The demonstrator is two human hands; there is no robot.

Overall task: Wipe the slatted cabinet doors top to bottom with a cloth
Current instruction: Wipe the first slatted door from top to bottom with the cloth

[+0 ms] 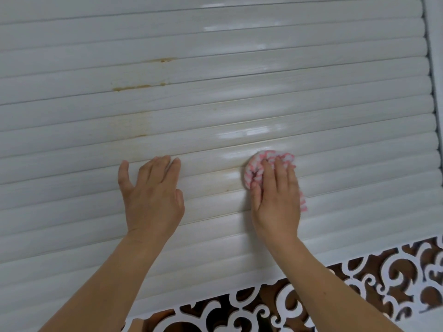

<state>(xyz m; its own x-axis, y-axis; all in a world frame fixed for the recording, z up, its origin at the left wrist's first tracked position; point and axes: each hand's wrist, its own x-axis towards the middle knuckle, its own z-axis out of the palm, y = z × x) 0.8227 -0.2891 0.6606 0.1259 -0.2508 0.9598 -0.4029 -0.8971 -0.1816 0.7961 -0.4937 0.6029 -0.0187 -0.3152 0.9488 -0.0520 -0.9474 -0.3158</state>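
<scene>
Door (215,97): white slats fill my view, glossy, brown stains upper left. Cloth (257,167): pink-white, bunched, pressed to a lower slat under my right hand (278,197), fingers flat on it. Left hand (151,197): empty, splayed on the slats.

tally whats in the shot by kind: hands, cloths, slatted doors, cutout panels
hands: 2, the left hand flat on the slats and the right hand pressing the cloth
cloths: 1, the pink and white cloth
slatted doors: 1, the slatted door
cutout panels: 1, the white scrollwork panel
total: 5
</scene>
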